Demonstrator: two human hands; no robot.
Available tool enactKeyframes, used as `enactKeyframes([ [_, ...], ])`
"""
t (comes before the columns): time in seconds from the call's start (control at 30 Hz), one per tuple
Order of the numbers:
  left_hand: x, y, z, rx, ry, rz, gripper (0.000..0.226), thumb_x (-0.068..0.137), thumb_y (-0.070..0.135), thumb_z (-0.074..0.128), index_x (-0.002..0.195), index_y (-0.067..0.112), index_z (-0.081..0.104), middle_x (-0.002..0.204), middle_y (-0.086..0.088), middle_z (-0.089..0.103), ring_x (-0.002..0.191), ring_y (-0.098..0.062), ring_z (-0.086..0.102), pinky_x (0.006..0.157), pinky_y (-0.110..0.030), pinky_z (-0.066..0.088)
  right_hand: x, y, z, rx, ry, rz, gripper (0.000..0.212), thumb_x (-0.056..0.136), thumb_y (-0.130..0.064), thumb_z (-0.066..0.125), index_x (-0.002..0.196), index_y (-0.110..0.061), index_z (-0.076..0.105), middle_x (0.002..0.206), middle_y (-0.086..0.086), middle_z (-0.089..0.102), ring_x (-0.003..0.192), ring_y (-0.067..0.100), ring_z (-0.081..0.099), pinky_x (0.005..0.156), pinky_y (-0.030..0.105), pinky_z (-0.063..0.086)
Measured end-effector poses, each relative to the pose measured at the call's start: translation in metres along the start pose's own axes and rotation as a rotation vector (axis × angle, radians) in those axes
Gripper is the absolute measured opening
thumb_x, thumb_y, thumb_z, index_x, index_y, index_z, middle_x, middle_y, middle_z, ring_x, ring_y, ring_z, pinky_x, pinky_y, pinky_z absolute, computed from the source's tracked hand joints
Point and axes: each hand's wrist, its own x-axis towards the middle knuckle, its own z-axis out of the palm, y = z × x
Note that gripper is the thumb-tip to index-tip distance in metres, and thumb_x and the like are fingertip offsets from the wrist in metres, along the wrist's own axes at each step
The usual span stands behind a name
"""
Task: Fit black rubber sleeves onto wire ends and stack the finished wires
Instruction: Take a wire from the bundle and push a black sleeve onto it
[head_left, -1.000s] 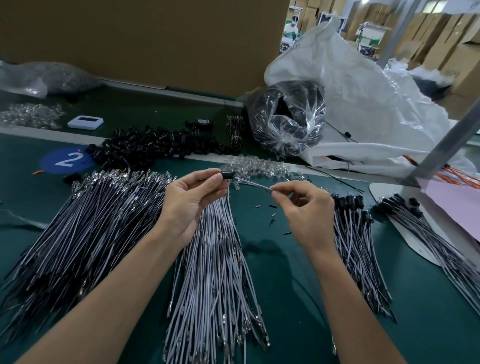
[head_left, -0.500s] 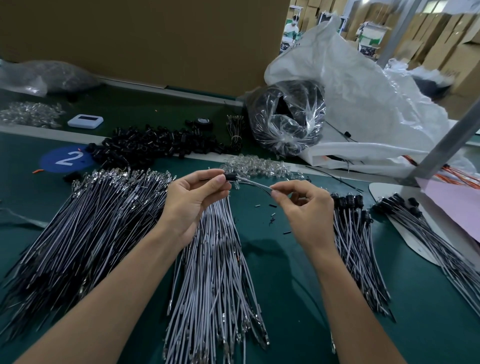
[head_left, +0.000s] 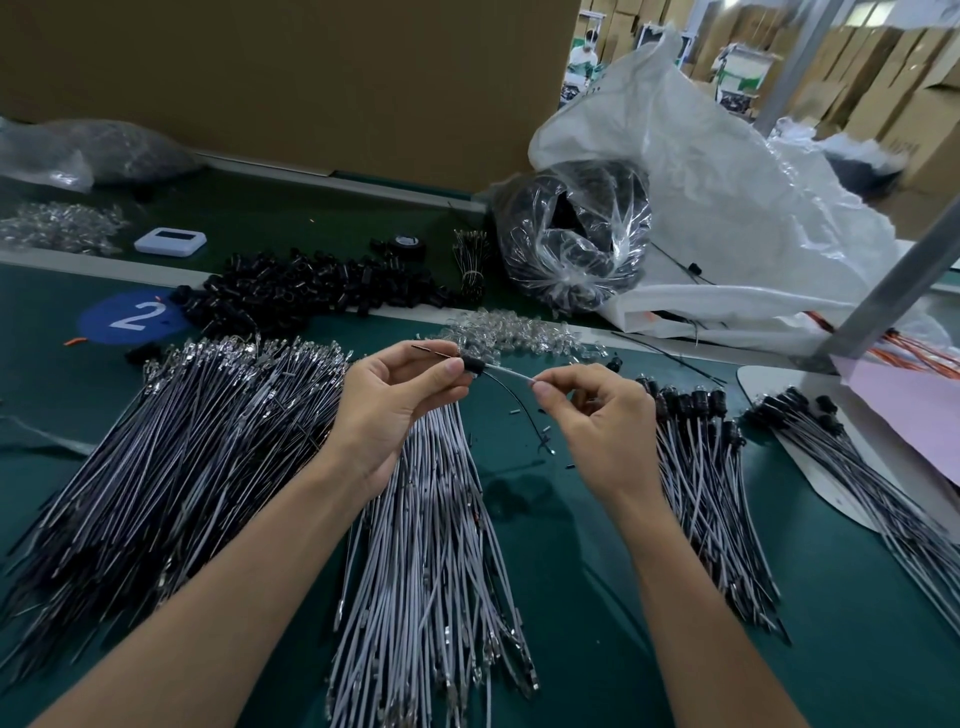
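My left hand pinches a black rubber sleeve between thumb and fingers above the green table. A white wire runs from the sleeve to my right hand, which pinches it at thumb and forefinger; a black wire loops down beside it. Thin leads stick out of the sleeve to the left. A pile of loose black sleeves lies farther back. Bare wires lie in a big bundle at left and a fan below my hands. Sleeved wires are stacked at right.
A second stack of sleeved wires lies on a white board at far right. Clear LEDs are heaped behind my hands. A clear bag of black parts, a large white sack, a white device and a blue "2" sticker sit farther back.
The sleeve has slid along the wire, with thin leads now poking out of its left end. My hands stay nearly in place, the right one shifted a little along the wire.
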Motion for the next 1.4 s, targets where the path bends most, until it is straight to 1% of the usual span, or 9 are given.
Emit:
enactKeyframes([
  [0.13, -0.001, -0.002, 0.000, 0.015, -0.018, -0.006, 0.021, 0.065, 0.005, 0.074, 0.086, 0.005, 0.072, 0.085, -0.012, 0.076, 0.075, -0.020, 0.074, 0.066, -0.022, 0.058, -0.002, -0.001, 0.004, -0.100, -0.017, -0.054, 0.007, 0.083, -0.011, 0.076, 0.080, -0.017, 0.076, 0.075, -0.005, 0.068, 0.066, 0.007, 0.054, 0.064, 0.013, 0.040],
  [0.47, -0.002, -0.006, 0.002, 0.057, -0.073, -0.036, 0.018, 0.067, 0.011, 0.075, 0.085, 0.010, 0.077, 0.086, -0.013, 0.075, 0.076, -0.019, 0.073, 0.069, -0.023, 0.058, -0.005, -0.002, 0.007, -0.155, -0.051, -0.129, 0.008, 0.079, -0.010, 0.079, 0.083, -0.017, 0.079, 0.074, -0.013, 0.065, 0.070, 0.004, 0.057, 0.065, 0.009, 0.038],
  [0.7, -0.004, -0.004, 0.005, 0.107, -0.064, -0.028, 0.014, 0.064, 0.021, 0.077, 0.076, 0.014, 0.080, 0.080, -0.009, 0.075, 0.071, -0.017, 0.073, 0.066, -0.025, 0.059, -0.007, -0.009, 0.011, -0.076, -0.086, -0.137, 0.018, 0.078, -0.024, 0.082, 0.094, -0.017, 0.077, 0.080, -0.007, 0.069, 0.065, 0.003, 0.055, 0.062, 0.009, 0.038],
  [0.77, -0.006, -0.005, 0.007, 0.145, -0.079, -0.014, 0.012, 0.064, 0.021, 0.077, 0.075, 0.016, 0.080, 0.081, -0.006, 0.075, 0.073, -0.016, 0.072, 0.067, -0.028, 0.060, -0.009, -0.012, 0.014, -0.060, -0.084, -0.165, 0.018, 0.078, -0.026, 0.080, 0.093, -0.017, 0.077, 0.080, -0.006, 0.069, 0.067, 0.005, 0.056, 0.062, 0.009, 0.038],
  [0.87, -0.007, -0.004, 0.007, 0.165, -0.077, 0.014, 0.012, 0.069, 0.019, 0.074, 0.079, 0.014, 0.079, 0.083, -0.004, 0.075, 0.076, -0.013, 0.071, 0.063, -0.024, 0.058, -0.010, -0.014, 0.016, -0.067, -0.067, -0.186, 0.013, 0.079, -0.024, 0.080, 0.089, -0.015, 0.077, 0.078, -0.004, 0.070, 0.067, 0.007, 0.057, 0.063, 0.009, 0.040],
  [0.97, -0.005, 0.003, 0.005, 0.104, -0.006, 0.043, 0.017, 0.073, 0.019, 0.070, 0.086, 0.009, 0.075, 0.083, -0.005, 0.075, 0.073, -0.013, 0.071, 0.063, -0.022, 0.057, -0.009, -0.011, 0.012, -0.097, -0.067, -0.163, 0.011, 0.078, -0.019, 0.082, 0.087, -0.014, 0.077, 0.077, -0.007, 0.069, 0.069, 0.006, 0.058, 0.064, 0.009, 0.040],
  [1.13, 0.004, 0.027, -0.014, -0.103, 0.239, 0.103, 0.016, 0.075, 0.017, 0.068, 0.088, 0.010, 0.071, 0.081, -0.003, 0.076, 0.075, -0.014, 0.072, 0.067, -0.022, 0.058, -0.006, -0.009, 0.006, -0.116, -0.112, -0.116, 0.009, 0.077, -0.020, 0.083, 0.084, -0.017, 0.078, 0.077, -0.010, 0.068, 0.065, 0.003, 0.056, 0.062, 0.008, 0.040],
  [1.27, 0.005, 0.033, -0.019, -0.119, 0.310, 0.182, 0.005, 0.084, 0.013, 0.067, 0.083, 0.012, 0.071, 0.076, 0.000, 0.075, 0.074, -0.012, 0.072, 0.068, -0.020, 0.057, -0.006, -0.012, 0.007, -0.111, -0.147, -0.122, 0.010, 0.076, -0.021, 0.083, 0.084, -0.018, 0.079, 0.079, -0.011, 0.069, 0.068, 0.004, 0.057, 0.062, 0.010, 0.040],
  [1.4, 0.006, 0.031, -0.020, -0.106, 0.332, 0.190, 0.007, 0.089, 0.009, 0.064, 0.085, 0.010, 0.070, 0.076, 0.000, 0.075, 0.074, -0.011, 0.072, 0.068, -0.020, 0.056, -0.005, -0.012, 0.006, -0.088, -0.163, -0.104, 0.010, 0.075, -0.022, 0.083, 0.083, -0.018, 0.079, 0.079, -0.011, 0.069, 0.068, 0.005, 0.058, 0.061, 0.011, 0.041],
])
